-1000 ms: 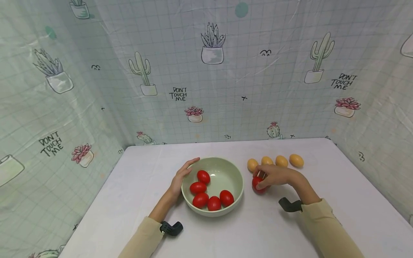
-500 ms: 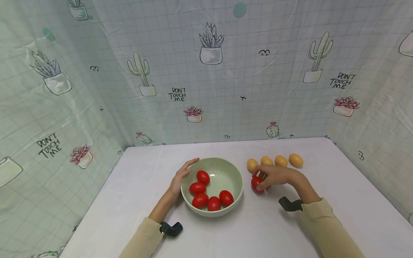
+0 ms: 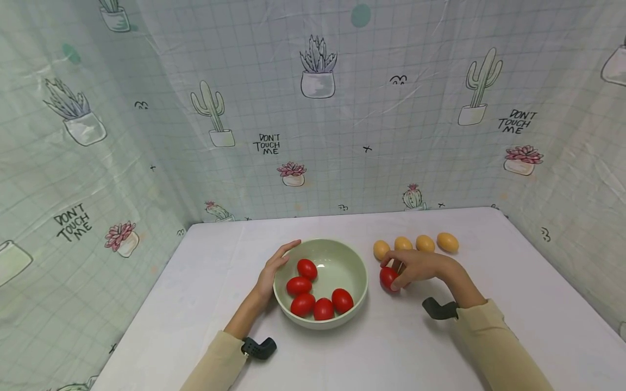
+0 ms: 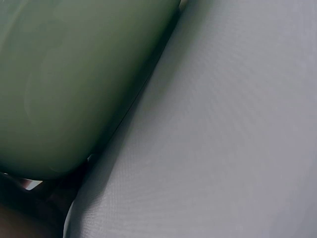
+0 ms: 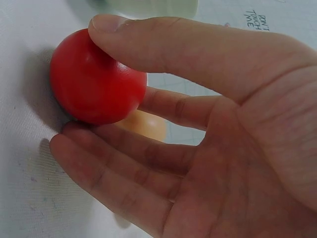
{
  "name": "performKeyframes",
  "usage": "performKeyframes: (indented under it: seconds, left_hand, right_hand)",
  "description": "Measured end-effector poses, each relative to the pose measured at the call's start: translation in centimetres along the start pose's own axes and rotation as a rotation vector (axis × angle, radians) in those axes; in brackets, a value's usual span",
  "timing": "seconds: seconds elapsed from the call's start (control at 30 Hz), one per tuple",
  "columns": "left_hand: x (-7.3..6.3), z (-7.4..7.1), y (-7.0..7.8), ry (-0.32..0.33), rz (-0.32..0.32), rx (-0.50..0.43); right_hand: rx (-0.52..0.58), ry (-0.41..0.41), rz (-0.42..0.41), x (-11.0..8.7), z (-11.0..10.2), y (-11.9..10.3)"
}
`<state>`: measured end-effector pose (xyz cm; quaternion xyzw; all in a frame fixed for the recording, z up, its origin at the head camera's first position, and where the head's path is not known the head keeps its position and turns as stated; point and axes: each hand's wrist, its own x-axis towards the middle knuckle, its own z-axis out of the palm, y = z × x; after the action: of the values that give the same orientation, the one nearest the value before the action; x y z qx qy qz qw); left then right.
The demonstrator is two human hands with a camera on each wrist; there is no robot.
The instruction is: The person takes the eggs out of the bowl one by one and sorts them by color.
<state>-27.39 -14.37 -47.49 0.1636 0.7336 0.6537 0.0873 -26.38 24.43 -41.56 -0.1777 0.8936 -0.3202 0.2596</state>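
A smooth red egg (image 3: 388, 279), glossy and without any stem, is pinched by my right hand (image 3: 415, 266) right of the bowl. In the right wrist view its thumb (image 5: 124, 39) lies across the top of the egg while the other fingers extend underneath and beside it. The egg sits close to the white tabletop. My left hand (image 3: 268, 275) rests along the left side of a pale green bowl (image 3: 362, 285), fingers stretched along its back-left rim. Several red eggs (image 3: 303, 304) lie inside the bowl. The left wrist view shows the bowl's outer wall (image 4: 74, 79), with that hand dark in the corner.
Several yellow eggs (image 3: 447, 243) line up behind the right hand, the nearest ones just beyond its fingers. A white cloth covers the table (image 3: 215, 255). Cactus-printed curtains (image 3: 269, 179) hang behind it and on both sides.
Little differs. The head view has drifted slightly, and the red egg in the right fingers has shifted a touch to the left. The left hand stays against the bowl.
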Motion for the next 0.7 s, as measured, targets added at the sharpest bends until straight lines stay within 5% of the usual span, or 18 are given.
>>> performKeyframes:
  seconds: [0.7]
  left_hand:
    - [-0.2, 0.2, 0.4, 0.013, -0.014, -0.005]
  right_hand:
    - [-0.068, 0.034, -0.014, -2.1, -1.3, -1.2]
